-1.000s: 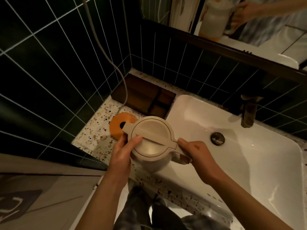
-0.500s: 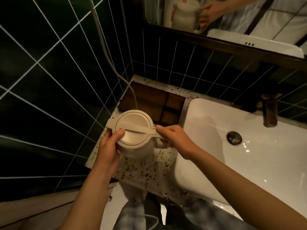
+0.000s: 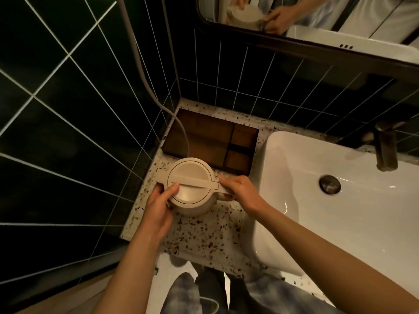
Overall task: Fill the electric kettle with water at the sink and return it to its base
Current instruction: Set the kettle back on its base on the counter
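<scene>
Left hand (image 3: 158, 207) cupped on kettle (image 3: 192, 189) side, thumb on lid. Right hand (image 3: 240, 191) closed round handle. Kettle at counter (image 3: 204, 236) left edge, base hidden beneath. Risk: off-centre seating, kettle tips; cord (image 3: 181, 130) behind may snag.

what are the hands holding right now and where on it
Both hold the kettle: the right hand grips its handle, the left hand steadies its side, thumb on the lid.
</scene>
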### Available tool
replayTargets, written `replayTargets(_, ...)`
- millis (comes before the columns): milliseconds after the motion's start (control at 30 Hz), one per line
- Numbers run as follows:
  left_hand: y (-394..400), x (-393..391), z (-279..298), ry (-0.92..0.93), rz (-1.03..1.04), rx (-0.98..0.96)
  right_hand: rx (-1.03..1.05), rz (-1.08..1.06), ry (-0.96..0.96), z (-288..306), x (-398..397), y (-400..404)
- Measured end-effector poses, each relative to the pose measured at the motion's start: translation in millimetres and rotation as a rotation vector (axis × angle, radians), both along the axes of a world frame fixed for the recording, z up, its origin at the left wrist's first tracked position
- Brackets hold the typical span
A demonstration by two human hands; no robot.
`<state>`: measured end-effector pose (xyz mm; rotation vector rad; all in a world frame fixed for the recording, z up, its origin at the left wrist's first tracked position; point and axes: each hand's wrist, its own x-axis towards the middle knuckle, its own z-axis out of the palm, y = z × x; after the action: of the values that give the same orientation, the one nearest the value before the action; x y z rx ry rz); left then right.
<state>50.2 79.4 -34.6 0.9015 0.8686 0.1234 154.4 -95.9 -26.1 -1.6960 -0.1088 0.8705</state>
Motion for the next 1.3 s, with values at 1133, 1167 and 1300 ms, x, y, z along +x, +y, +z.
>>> replayTargets(1133,-2.9,-4.5,-21.5,0.056,-0.208,0.254,-0.195,-0.539,0.296,-52.9,-73.3,13.4)
replayTargets(1167,-2.6,-4.6,-20.6,0.054,-0.219,0.256,-0.211,-0.483,0.274,-49.2,-80.4,17.6)
replayTargets(1300,-1.4,-2.5,-18.1,0.042,-0.241,0.262,-0.392,-0.193,-0.033,-59.1,-87.2,23.3)
